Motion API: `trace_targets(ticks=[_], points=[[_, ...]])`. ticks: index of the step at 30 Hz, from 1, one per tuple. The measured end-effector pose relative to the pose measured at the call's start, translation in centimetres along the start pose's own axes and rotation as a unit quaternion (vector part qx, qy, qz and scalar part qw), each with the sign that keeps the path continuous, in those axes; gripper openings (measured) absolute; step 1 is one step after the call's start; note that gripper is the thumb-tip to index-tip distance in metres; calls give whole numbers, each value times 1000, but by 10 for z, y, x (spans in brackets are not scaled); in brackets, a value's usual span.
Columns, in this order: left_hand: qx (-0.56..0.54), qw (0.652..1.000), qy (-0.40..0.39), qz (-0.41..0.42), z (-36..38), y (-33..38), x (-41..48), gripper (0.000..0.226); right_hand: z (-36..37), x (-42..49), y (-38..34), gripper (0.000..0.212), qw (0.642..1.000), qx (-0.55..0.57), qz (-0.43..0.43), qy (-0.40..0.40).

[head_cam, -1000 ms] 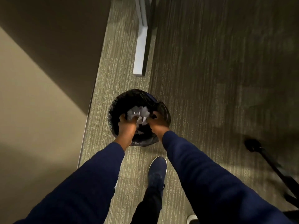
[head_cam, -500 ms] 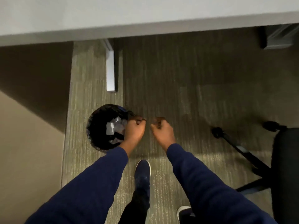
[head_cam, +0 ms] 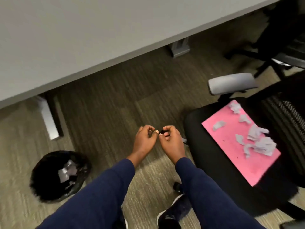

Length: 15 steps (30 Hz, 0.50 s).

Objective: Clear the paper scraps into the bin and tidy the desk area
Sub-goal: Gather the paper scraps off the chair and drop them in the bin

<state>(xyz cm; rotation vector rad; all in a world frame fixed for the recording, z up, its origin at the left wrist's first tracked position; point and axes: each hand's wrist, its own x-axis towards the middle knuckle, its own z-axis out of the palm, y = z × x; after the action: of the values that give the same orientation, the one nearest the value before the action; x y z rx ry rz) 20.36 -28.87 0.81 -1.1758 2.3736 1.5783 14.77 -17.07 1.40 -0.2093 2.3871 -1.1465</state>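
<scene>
Head view: our hands have left the bin [head_cam: 60,176], now at 8 o'clock w/ dumped scraps inside. Left hand [head_cam: 144,140] and right hand [head_cam: 170,140] hang mid-frame, fingers loosely curled, empty as far as we see. View has swung to the chair [head_cam: 206,156] at 3 o'clock: more scraps [head_cam: 260,142] on a pink sheet [head_cam: 231,152]. One load done, another prob. next.

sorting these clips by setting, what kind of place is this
Most likely an office workstation. A long pale grey desk top stands over striped commercial carpet, a black mesh swivel chair with a grey armrest sits beside it, and a small round bin lined with a black bag rests on the floor.
</scene>
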Motion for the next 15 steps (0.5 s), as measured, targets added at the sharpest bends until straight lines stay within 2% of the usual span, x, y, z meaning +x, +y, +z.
trace_targets(ticks=[8,15], points=[[81,986,-96,108,125,90,-4,24,-139,5,63,29,994,-12,44,99],[183,945,-158,218,226,146,-16,36,-234,-6,139,40,980,-21,104,170]])
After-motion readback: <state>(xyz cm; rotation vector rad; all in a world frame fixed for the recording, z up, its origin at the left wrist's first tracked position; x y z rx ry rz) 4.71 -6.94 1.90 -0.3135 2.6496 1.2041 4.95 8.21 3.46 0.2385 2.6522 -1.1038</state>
